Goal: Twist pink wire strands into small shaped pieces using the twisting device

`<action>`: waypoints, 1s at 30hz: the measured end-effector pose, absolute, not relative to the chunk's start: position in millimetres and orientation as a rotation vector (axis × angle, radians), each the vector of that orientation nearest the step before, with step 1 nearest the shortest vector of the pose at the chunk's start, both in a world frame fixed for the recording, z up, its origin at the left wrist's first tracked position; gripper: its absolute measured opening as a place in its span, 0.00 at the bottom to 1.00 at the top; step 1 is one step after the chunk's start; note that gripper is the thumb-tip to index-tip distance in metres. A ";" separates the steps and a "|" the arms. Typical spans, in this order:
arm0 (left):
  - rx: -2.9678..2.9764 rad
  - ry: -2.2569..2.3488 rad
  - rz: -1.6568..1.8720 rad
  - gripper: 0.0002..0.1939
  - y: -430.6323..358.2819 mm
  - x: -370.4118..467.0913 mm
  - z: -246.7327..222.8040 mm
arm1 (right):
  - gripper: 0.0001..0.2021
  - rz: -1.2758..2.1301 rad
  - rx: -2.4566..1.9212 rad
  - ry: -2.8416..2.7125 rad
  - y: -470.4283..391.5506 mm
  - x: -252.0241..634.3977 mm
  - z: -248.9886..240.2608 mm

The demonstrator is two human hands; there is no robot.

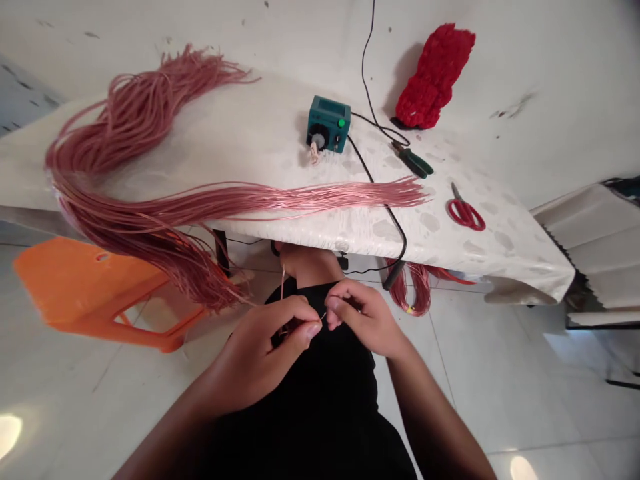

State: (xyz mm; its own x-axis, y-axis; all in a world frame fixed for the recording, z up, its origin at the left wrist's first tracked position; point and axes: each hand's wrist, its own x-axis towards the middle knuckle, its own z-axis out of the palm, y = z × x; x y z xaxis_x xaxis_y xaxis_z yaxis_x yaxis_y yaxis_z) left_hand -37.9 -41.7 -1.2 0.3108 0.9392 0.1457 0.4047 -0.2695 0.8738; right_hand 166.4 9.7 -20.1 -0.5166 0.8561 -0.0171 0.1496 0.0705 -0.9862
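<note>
Both hands are over my lap, their fingertips nearly meeting. My left hand (270, 343) pinches a thin pinkish wire (283, 283), whose short end sticks out past the thumb and index finger. At that end, my right hand (365, 317) has its fingers curled together; what they hold, if anything, is too small to make out. Above them, a long bundle of pink wires (300, 197) lies across the table and joins a thick looped bundle (135, 120) at the left. Some strands hang over the front edge.
On the table (500, 247) are a teal box with a dial (327, 123), green-handled pliers (414, 160), red-handled scissors (465, 213) and a red fuzzy object (435, 77). An orange stool (90, 293) stands at left; coiled wires (413, 290) hang below the table. A black cable crosses the front edge.
</note>
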 end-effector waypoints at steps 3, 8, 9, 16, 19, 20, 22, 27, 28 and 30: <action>1.769 1.165 0.976 0.07 -41.1 -35.5 -0.9 | 0.05 1.455 -0.948 -1.750 1.3 145.6 -43.2; 1.738 1.130 1.034 0.07 -42.2 -33.0 0.2 | 0.05 1.327 -0.750 -1.877 -8.4 129.6 -58.4; 1.718 1.120 1.052 0.07 -42.2 -32.2 0.3 | 0.04 1.343 -0.726 -1.902 -9.7 128.9 -59.0; 1.633 1.137 1.129 0.07 -40.4 -16.1 -2.9 | 0.07 1.499 -0.706 -1.911 -24.8 124.0 -61.2; 1.687 1.154 1.176 0.06 -40.5 -9.8 -6.4 | 0.08 1.500 -0.729 -1.855 -29.1 121.1 -64.5; 1.704 1.169 1.213 0.07 -40.9 -9.0 -7.7 | 0.09 1.507 -0.725 -1.844 -29.3 120.6 -65.0; 1.730 1.211 1.322 0.10 -41.7 -10.3 -10.2 | 0.10 1.524 -0.745 -1.824 -28.2 120.8 -64.3; 1.730 1.363 1.343 0.13 -38.5 -28.7 -18.8 | 0.16 1.433 -0.930 -1.629 -24.4 126.4 -55.5; 1.745 1.388 1.234 0.10 -36.7 -33.0 -21.3 | 0.16 1.399 -0.951 -1.586 -24.0 127.9 -54.2; 1.802 1.426 0.957 0.07 -33.1 -39.6 -27.6 | 0.16 1.358 -0.969 -1.518 -23.1 131.0 -53.3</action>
State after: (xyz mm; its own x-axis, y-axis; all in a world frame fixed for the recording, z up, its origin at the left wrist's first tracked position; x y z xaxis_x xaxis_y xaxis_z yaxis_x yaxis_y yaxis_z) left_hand -39.6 -33.1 -27.6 0.1458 0.9776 0.1518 0.5112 -0.2058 0.8345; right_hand 131.0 -23.1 -53.3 -0.3310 0.9384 0.0989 0.0053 0.1067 -0.9943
